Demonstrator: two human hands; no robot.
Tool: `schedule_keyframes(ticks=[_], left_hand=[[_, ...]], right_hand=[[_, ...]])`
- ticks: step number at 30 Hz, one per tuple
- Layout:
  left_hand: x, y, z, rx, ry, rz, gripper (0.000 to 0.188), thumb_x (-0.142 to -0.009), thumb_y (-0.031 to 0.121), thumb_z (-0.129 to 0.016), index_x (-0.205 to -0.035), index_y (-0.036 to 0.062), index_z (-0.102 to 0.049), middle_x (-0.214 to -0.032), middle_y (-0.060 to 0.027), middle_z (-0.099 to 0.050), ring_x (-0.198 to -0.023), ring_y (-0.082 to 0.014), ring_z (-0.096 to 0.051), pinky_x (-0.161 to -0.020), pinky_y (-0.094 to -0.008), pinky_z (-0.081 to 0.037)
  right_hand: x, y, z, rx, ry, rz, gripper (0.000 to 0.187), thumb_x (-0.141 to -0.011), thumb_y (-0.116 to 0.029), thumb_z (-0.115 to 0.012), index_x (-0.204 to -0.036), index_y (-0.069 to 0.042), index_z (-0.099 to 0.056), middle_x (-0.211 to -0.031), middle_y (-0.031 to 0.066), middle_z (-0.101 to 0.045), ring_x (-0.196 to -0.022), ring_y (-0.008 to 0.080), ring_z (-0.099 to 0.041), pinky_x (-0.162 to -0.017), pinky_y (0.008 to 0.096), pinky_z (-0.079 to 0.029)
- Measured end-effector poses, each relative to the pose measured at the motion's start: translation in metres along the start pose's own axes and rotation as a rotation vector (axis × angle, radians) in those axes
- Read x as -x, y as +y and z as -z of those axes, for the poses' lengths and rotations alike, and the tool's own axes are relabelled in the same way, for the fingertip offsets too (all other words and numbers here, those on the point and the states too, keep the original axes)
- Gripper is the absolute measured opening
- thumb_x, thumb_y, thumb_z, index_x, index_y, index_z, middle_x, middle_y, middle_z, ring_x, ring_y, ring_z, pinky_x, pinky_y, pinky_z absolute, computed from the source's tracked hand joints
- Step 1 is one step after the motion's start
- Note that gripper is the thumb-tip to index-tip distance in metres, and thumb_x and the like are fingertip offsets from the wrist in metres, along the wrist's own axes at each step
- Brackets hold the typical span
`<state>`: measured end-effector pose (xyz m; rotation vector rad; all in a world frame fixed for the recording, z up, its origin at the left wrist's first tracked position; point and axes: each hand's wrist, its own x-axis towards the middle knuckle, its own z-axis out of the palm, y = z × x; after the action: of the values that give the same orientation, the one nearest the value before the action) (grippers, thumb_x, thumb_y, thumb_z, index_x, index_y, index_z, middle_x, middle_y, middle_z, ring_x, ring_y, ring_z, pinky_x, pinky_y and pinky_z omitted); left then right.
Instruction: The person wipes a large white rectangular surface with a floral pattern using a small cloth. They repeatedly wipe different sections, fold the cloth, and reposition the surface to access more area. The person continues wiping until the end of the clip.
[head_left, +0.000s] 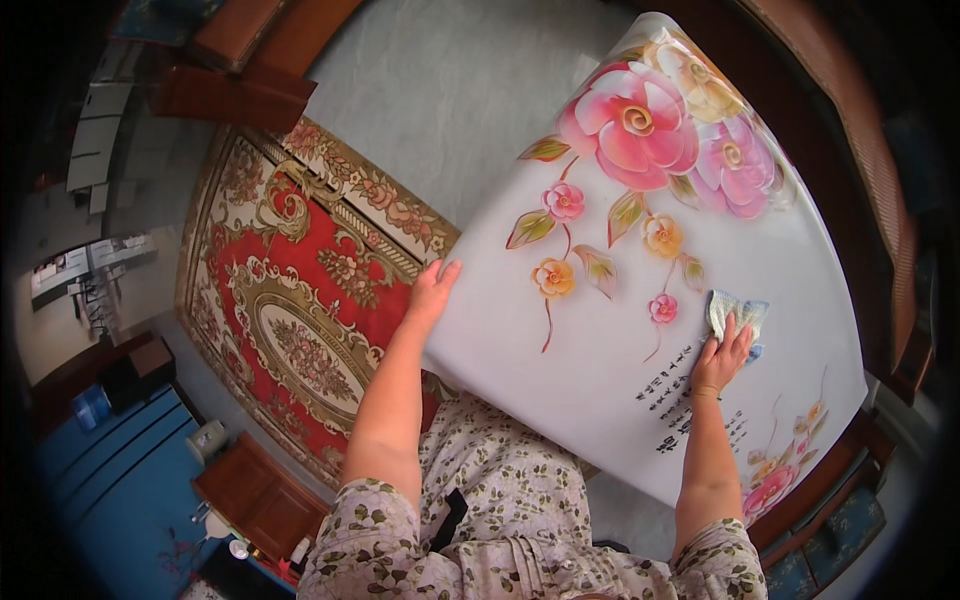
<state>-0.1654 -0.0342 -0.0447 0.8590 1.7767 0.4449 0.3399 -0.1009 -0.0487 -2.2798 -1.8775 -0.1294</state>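
Note:
Before me stretches a table with a smooth white cover (500,330) printed with large pink, yellow and purple flowers and dark lettering. My right hand (728,352) presses a crumpled pale cloth (740,312) flat against the cover, right of the middle. The fingers lie over the cloth's lower part, and a thin band circles that wrist. My left hand (433,292) rests at the cover's left edge, its fingers stretched out and holding nothing.
A red and gold patterned rug (350,270) lies on the grey floor (430,100) to the left. Wooden furniture (235,105) stands at the far left, and a brown wooden cabinet (262,490) at the near left. Dark cushioned seating (840,530) borders the table's right side.

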Motion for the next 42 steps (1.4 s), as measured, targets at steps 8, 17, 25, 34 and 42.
schedule_keyframes(ticks=[8, 17, 25, 34, 42], left_hand=[[0.013, -0.007, 0.007, -0.344, 0.32, -0.183, 0.052, -0.088, 0.043, -0.056, -0.118, -0.0005, -0.055, -0.12, -0.0184, -0.057, -0.113, -0.0346, -0.05, -0.096, -0.0437, -0.038], [0.121, -0.097, -0.033, 1.429, 0.237, 0.499, 0.061, -0.092, 0.047, -0.054, -0.138, 0.0106, -0.038, -0.14, -0.0039, -0.041, -0.128, -0.0201, -0.038, -0.106, -0.0381, -0.032], [0.104, -0.09, -0.066, 1.365, 0.305, 0.26, 0.065, -0.091, 0.055, -0.046, -0.14, 0.0131, -0.037, -0.142, -0.002, -0.04, -0.13, -0.0209, -0.036, -0.107, -0.0417, -0.031], [0.089, -0.055, -0.077, 1.504, 0.305, 0.235, 0.058, -0.097, 0.046, -0.027, -0.14, 0.0085, -0.038, -0.143, -0.0107, -0.041, -0.128, -0.0327, -0.04, -0.108, -0.047, -0.032], [0.07, -0.077, -0.077, 1.373, 0.291, 0.193, 0.059, -0.096, 0.051, -0.028, -0.138, 0.0106, -0.04, -0.14, -0.007, -0.043, -0.127, -0.0281, -0.041, -0.106, -0.0434, -0.034]], right_hand=[[0.0, 0.004, -0.004, -0.02, -0.017, 0.001, 0.049, -0.09, -0.025, -0.046, -0.138, -0.019, -0.044, -0.142, 0.0211, -0.035, -0.132, 0.0373, -0.031, -0.11, 0.0469, -0.021], [-0.001, 0.005, -0.007, -0.04, -0.023, -0.044, 0.048, -0.09, -0.029, -0.047, -0.138, -0.022, -0.045, -0.143, 0.0202, -0.036, -0.133, 0.0357, -0.031, -0.11, 0.0447, -0.021], [-0.004, -0.001, -0.008, -0.074, -0.009, -0.059, 0.047, -0.089, -0.026, -0.047, -0.136, -0.021, -0.048, -0.141, 0.0221, -0.038, -0.132, 0.0363, -0.032, -0.11, 0.0447, -0.021], [0.003, -0.012, 0.007, -0.036, -0.056, -0.051, 0.052, -0.082, -0.019, -0.052, -0.134, -0.017, -0.05, -0.141, 0.0198, -0.037, -0.133, 0.0373, -0.031, -0.111, 0.0484, -0.02], [-0.009, -0.016, 0.012, -0.086, -0.007, -0.085, 0.049, -0.08, -0.019, -0.055, -0.129, -0.018, -0.053, -0.141, 0.0145, -0.038, -0.132, 0.0339, -0.032, -0.11, 0.0482, -0.023]])
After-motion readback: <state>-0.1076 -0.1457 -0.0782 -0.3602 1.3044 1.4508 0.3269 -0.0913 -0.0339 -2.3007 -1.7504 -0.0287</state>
